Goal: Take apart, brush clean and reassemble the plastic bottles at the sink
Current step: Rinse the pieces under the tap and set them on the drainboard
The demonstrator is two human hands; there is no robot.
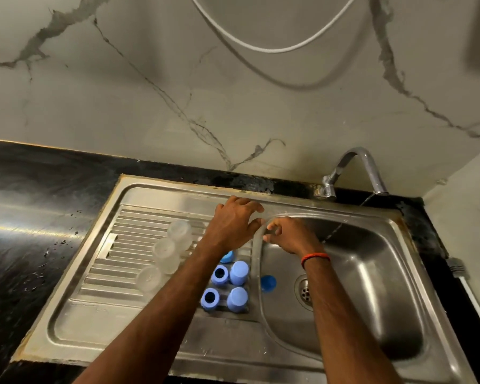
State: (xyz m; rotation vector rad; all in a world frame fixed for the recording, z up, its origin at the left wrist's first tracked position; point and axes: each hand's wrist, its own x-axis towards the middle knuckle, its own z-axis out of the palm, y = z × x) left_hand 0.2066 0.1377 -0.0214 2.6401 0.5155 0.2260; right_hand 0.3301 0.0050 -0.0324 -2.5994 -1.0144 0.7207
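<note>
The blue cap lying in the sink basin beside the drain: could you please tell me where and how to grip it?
Pinch the blue cap across its round side wall, coming from above and from the drain side. It lies alone against the left slope of the basin, which blocks fingers there; its right side looks free. The right hand seems nearer.

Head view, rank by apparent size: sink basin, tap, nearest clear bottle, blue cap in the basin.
1. sink basin
2. tap
3. nearest clear bottle
4. blue cap, clearly smallest
</note>
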